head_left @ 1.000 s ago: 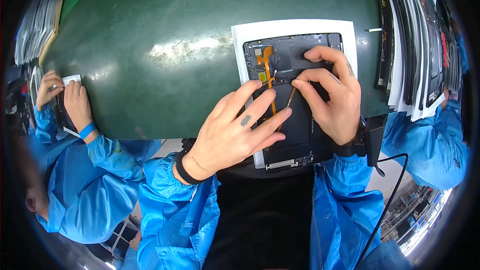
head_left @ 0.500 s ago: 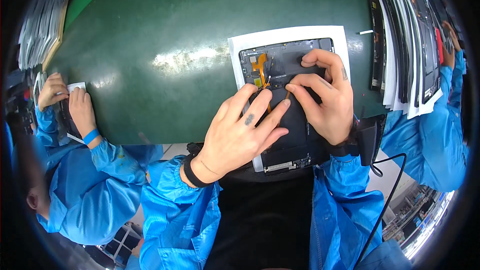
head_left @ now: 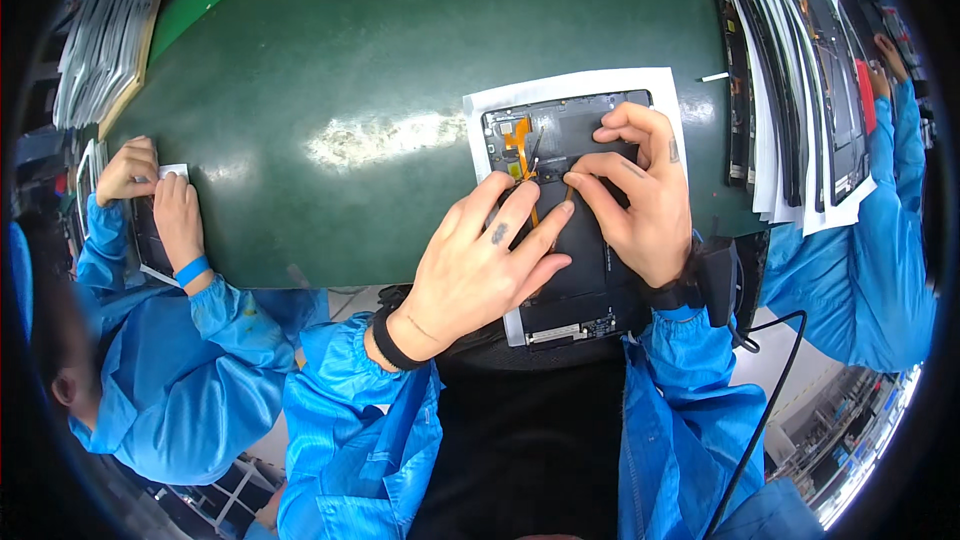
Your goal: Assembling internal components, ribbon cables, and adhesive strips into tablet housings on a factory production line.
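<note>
Blue sleeves [head_left: 350, 420] lie nearest you, with a black band [head_left: 393, 346] around your left wrist. Your left hand [head_left: 478, 260] spreads over a black tablet-like panel [head_left: 585, 265], its grip wide, one fingertip at the lower end of a thin brownish strip [head_left: 570, 194]. Your right hand's [head_left: 640, 210] grip is narrow: thumb and forefinger pinch the strip's upper end over the panel. That panel rests on a white sheet [head_left: 600, 83] atop the green counter [head_left: 400, 50]; an orange flex cable [head_left: 522, 133] runs through its upper left area. Left of you, a co-worker's hands [head_left: 178, 215] are at a dark panel [head_left: 150, 240]. To your right stands a stack of black panels and white sheets [head_left: 790, 90]. Farther off at left sits a pile of pale sheets [head_left: 105, 50].
</note>
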Motion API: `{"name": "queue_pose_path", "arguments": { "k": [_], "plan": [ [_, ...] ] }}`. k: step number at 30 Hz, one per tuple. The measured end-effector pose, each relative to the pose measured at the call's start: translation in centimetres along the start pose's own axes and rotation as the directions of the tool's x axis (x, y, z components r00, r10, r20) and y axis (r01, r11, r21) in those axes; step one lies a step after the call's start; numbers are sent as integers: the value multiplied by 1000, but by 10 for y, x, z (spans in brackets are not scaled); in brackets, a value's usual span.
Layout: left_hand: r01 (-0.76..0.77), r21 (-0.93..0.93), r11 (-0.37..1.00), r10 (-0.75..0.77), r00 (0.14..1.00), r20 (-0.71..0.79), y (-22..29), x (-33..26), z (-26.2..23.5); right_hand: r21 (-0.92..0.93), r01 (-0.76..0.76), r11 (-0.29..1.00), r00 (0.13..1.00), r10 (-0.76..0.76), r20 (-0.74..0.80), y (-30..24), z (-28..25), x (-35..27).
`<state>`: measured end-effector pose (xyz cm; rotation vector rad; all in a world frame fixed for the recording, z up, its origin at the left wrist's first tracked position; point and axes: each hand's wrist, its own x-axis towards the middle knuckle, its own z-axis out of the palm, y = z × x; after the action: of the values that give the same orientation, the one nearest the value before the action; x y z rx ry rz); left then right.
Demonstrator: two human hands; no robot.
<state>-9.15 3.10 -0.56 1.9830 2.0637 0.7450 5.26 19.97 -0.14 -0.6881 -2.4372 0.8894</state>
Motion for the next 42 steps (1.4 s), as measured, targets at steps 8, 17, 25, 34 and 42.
{"name": "queue_pose_path", "arguments": {
  "k": [8, 17, 25, 34, 42],
  "plan": [
    [-18, 56, 998, 18, 1000, 1, 0, 11, 1, 82, -31, 996, 999, 34, -39, 6, -2, 1],
    [-55, 230, 972, 48, 998, 38, 11, 14, -3, 677, -3, 736, 945, 223, -239, 12, -21, -5],
    [-37, 177, 984, 36, 999, 10, 7, 20, -1, 917, 84, -391, 923, 377, 75, 18, -49, -9],
    [-21, -34, 999, 20, 1000, -18, -4, -16, -4, 898, 41, -439, 916, 375, 142, 35, -43, -36],
    [30, 148, 988, -35, 999, 35, 11, 12, -5, 925, 14, -381, 915, 377, 141, 39, -33, -32]
  ]
}}
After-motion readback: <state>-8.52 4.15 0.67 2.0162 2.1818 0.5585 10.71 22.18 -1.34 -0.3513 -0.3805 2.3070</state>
